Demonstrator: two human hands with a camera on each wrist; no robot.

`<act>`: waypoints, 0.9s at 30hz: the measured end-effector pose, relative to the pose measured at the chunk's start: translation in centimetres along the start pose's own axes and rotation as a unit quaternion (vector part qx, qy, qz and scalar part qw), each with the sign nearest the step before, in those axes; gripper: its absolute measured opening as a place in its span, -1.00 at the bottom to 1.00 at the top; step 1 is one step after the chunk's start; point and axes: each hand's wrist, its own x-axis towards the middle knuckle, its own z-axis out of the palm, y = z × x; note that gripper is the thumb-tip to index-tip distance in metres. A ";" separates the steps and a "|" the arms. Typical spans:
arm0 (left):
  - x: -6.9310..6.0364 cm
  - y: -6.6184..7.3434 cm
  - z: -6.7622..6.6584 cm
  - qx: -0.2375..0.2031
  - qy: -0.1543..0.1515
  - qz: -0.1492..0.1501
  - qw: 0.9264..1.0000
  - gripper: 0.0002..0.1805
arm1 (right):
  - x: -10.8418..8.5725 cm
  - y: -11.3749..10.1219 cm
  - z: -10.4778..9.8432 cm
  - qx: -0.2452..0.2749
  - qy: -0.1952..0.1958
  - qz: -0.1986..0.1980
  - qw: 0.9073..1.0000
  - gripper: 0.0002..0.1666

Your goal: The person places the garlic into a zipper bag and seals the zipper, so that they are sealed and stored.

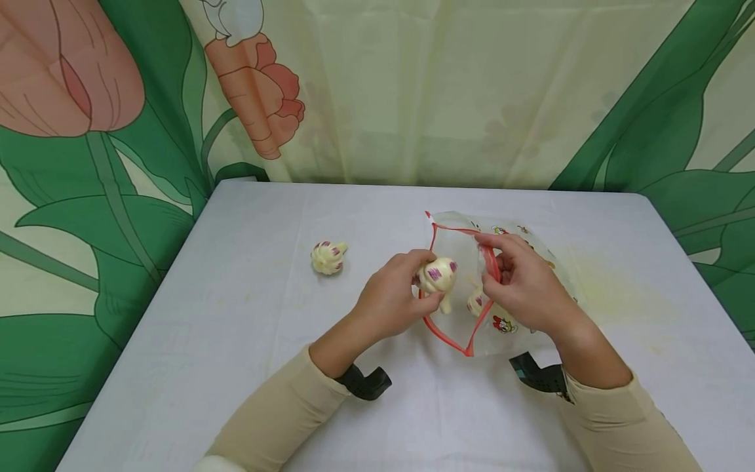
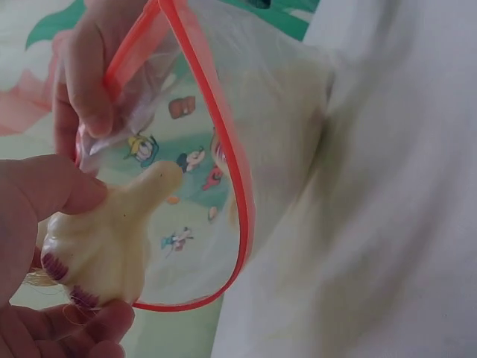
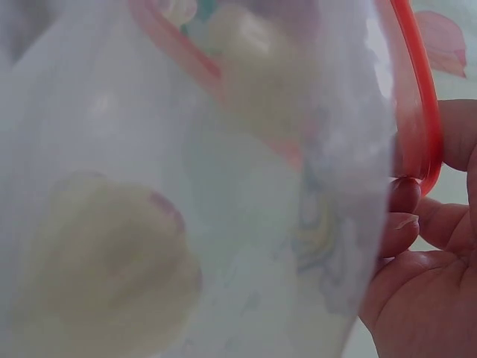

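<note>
In the head view a garlic bulb [image 1: 438, 275] with purple patches is pinched by the left hand [image 1: 394, 294] at the mouth of a clear bag [image 1: 501, 324] with red edging and cartoon prints. The right hand [image 1: 527, 282] grips the bag's red rim, holding the mouth open. Another bulb [image 1: 475, 302] lies inside the bag, and its blurred shape [image 3: 112, 268] shows through the plastic in the right wrist view. The left wrist view shows the held bulb [image 2: 112, 239], stem toward the bag opening, between thumb and fingers.
A further garlic bulb [image 1: 328, 257] lies on the white-covered table [image 1: 236, 328], left of the hands. Behind the table's far edge hangs a curtain [image 1: 425, 98] printed with plants.
</note>
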 end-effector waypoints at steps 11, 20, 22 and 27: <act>1.5 0.4 0.7 -0.010 0.058 -0.002 0.998 -0.45 | 0.2 0.1 0.2 -0.003 -0.002 -0.012 1.000 -0.33; 1.9 0.9 1.3 -0.003 0.075 -0.005 0.997 -0.46 | 0.3 0.1 0.2 -0.009 0.000 -0.013 1.000 -0.32; 2.0 1.0 1.3 0.002 0.071 -0.010 0.997 -0.42 | 0.3 0.1 0.1 -0.011 0.001 -0.013 1.000 -0.32; 1.9 1.2 1.2 0.011 0.061 -0.016 0.998 -0.38 | 0.4 0.1 0.1 -0.006 0.000 -0.013 1.000 -0.34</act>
